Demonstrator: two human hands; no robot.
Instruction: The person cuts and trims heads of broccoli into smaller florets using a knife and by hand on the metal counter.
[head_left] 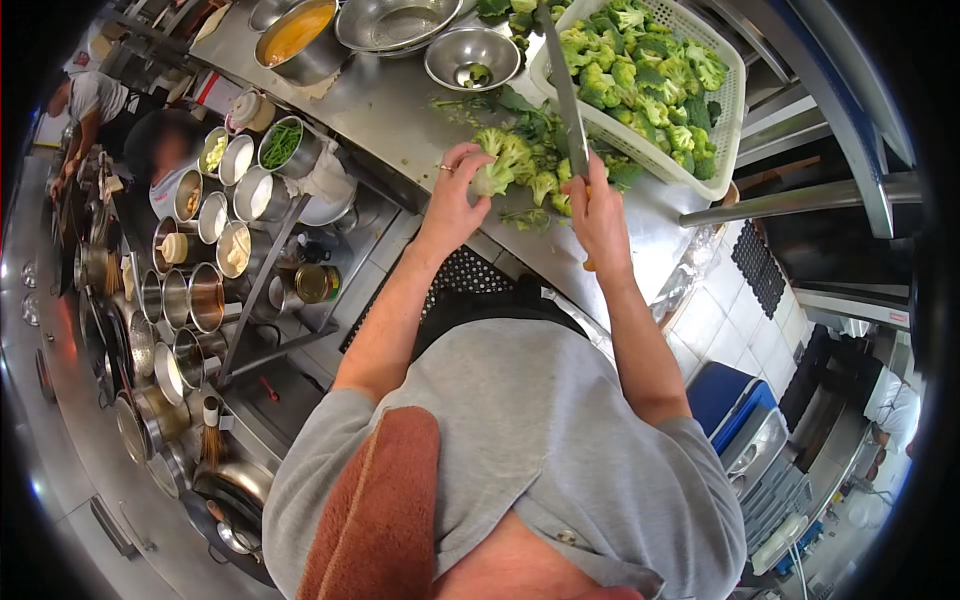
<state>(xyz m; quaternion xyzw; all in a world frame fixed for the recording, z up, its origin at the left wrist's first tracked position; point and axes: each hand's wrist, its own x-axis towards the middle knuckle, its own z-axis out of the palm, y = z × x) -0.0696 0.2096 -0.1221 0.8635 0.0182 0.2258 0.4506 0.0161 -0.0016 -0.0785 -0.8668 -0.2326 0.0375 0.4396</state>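
Note:
My left hand [460, 200] is closed around a head of broccoli [502, 158], its pale stem end toward my palm. In my right hand [602, 215] is a large knife [566, 95], gripped by its orange-brown handle, with the long blade angled up and away from me. Loose florets [543, 187] and leafy trimmings [520, 118] lie on the steel counter [400, 115] between the two hands. Just beyond the knife, a white plastic basket [722, 165] is heaped with cut broccoli florets [640, 75].
A small steel bowl [472, 55] with green scraps, a colander [395, 22] and a pot of orange liquid [298, 38] stand at the back. To the left are several metal containers, one with green beans [282, 145]. Other people [95, 100] work at the far left and right.

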